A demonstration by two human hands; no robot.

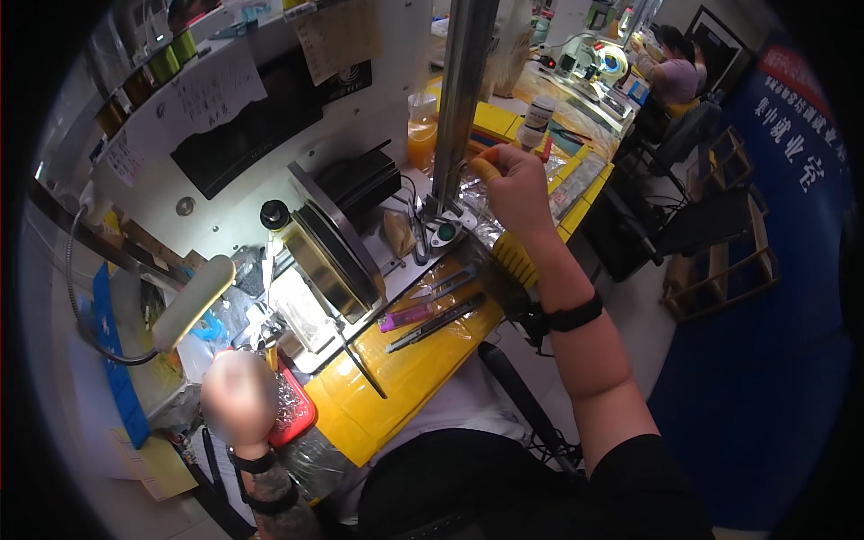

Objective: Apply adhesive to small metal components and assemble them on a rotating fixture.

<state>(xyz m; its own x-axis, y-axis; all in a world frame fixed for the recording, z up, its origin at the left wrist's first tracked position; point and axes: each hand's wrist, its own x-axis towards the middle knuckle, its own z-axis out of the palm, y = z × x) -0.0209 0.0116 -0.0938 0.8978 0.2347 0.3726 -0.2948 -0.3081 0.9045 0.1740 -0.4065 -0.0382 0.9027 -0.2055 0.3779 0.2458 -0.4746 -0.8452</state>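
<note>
My right hand point(520, 193) is raised beside the upright metal post point(463, 103), its fingers drawn together in a pinch and yellow covering showing at the fingertips. Whatever lies in that pinch is too small to name. Low on the left, my left hand point(238, 396) is next to a red tray point(307, 416) of small shiny pieces. That hand is blurred, so its fingers cannot be read. Between my hands stands a bench machine point(337, 261) with a large round wheel or drum and a black motor, lit brightly at its front.
On the yellow bench cover point(351, 409) lie a purple lighter point(405, 317), tweezers point(447, 283) and dark slim tools. A lamp point(193, 303) on a bent arm hangs at left. A green button point(446, 232) sits near the post. Another person point(677, 76) sits at the far right bench.
</note>
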